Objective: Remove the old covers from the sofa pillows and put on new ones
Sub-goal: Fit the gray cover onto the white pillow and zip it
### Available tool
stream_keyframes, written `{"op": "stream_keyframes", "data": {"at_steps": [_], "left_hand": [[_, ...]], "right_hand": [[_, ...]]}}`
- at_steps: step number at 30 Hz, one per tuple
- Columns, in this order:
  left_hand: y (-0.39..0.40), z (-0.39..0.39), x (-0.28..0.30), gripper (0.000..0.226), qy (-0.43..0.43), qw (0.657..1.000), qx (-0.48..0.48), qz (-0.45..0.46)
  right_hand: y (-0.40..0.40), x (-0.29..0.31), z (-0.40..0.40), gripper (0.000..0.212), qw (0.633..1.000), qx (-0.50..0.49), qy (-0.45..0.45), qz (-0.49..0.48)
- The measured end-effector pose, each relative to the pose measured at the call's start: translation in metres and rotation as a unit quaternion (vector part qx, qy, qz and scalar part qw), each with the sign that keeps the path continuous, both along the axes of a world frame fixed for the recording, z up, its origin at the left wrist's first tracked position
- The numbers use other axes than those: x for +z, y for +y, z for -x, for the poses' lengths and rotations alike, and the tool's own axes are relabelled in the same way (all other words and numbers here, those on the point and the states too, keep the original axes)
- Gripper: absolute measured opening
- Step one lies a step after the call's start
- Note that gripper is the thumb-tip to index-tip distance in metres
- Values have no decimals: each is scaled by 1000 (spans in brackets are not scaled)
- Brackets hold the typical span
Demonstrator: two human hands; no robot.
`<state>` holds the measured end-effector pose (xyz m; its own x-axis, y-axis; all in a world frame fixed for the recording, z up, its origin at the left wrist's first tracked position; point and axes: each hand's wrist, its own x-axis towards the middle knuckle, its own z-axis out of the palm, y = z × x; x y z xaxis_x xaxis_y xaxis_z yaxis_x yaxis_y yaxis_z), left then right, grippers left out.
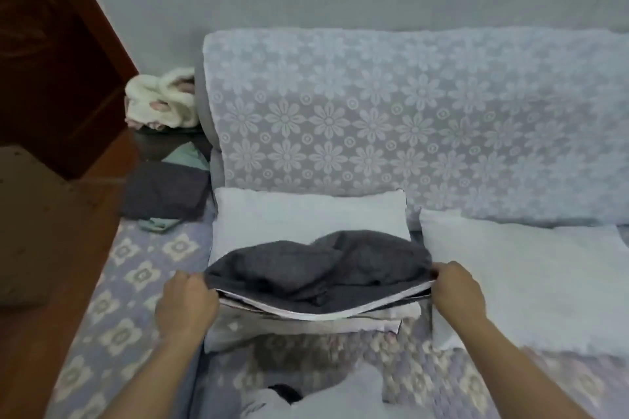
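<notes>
A dark grey pillow cover [316,269] lies bunched over the near half of a bare white pillow [306,214] on the sofa seat. Its mouth faces me and shows a pale lining edge. My left hand [185,303] grips the cover's left corner. My right hand [456,289] grips its right corner, so the opening is stretched wide between them. A second bare white pillow [517,269] lies to the right, against the backrest. A folded dark grey cloth [163,190] sits at the sofa's left end on a pale green one.
The sofa backrest [391,112] wears a floral lace throw, and the seat [112,299] has a lilac flower-patterned cover. A cream fluffy bundle [160,99] rests on a dark side table at the left. Red-brown wooden furniture [51,61] stands further left.
</notes>
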<state>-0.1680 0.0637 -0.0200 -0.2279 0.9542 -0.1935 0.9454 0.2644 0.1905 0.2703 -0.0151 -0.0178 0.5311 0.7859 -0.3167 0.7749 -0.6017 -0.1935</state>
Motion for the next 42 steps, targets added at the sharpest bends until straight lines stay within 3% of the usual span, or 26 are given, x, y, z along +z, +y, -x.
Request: {"op": "stream_keyframes", "data": {"at_steps": [4, 7, 9, 11, 13, 14, 15, 16, 17, 19, 20, 23, 25, 27, 30, 33, 36, 39, 42], "left_hand": [[-24, 13, -14, 27, -44, 999, 9, 23], [1, 24, -1, 30, -93, 995, -14, 43], [24, 17, 25, 38, -131, 991, 13, -25], [42, 4, 68, 51, -178, 970, 62, -155], [62, -2, 106, 54, -193, 951, 82, -225], [74, -2, 125, 48, -181, 958, 73, -211], [85, -1, 137, 41, -145, 974, 57, -163], [92, -1, 148, 37, -108, 984, 39, -138], [94, -3, 162, 37, -91, 983, 25, -160], [107, -10, 192, 40, -123, 946, 33, -298], [117, -11, 205, 39, -143, 937, 46, -316], [146, -13, 227, 43, -99, 979, 38, -171], [158, -14, 241, 39, -87, 985, 33, -148], [165, -19, 258, 35, -73, 982, 30, -172], [174, -24, 283, 34, -68, 976, 28, -206], [182, -21, 305, 36, -87, 964, 32, -248], [184, -12, 320, 36, -122, 941, 27, -315], [179, 0, 319, 35, -166, 917, 23, -362], [152, 15, 285, 31, -182, 918, 13, -353]], "right_hand": [[-25, 2, 5, 44, 997, -34, 24, -62], [-4, 31, -1, 45, 987, -51, 9, -149], [15, 65, -2, 50, 965, -89, 15, -248], [30, 105, 3, 50, 908, -133, 17, -397], [41, 128, 3, 42, 858, -146, 2, -493], [50, 142, 0, 39, 885, -117, -8, -450], [57, 151, -6, 37, 944, -90, 2, -317], [59, 158, -12, 35, 972, -102, 21, -211], [62, 174, -12, 35, 977, -106, 7, -186], [78, 200, -21, 39, 921, -147, -27, -361], [89, 212, -25, 39, 903, -170, 4, -394], [107, 231, -21, 32, 928, -201, 171, -262], [117, 249, -24, 38, 925, -183, 143, -300], [122, 267, -23, 42, 909, -175, 120, -358], [132, 288, -20, 41, 902, -170, 143, -371], [138, 307, -25, 41, 888, -169, 153, -400], [134, 321, -24, 53, 868, -155, 149, -448], [120, 319, -14, 55, 867, -135, 128, -462], [90, 284, -5, 55, 879, -119, 101, -451]]}}
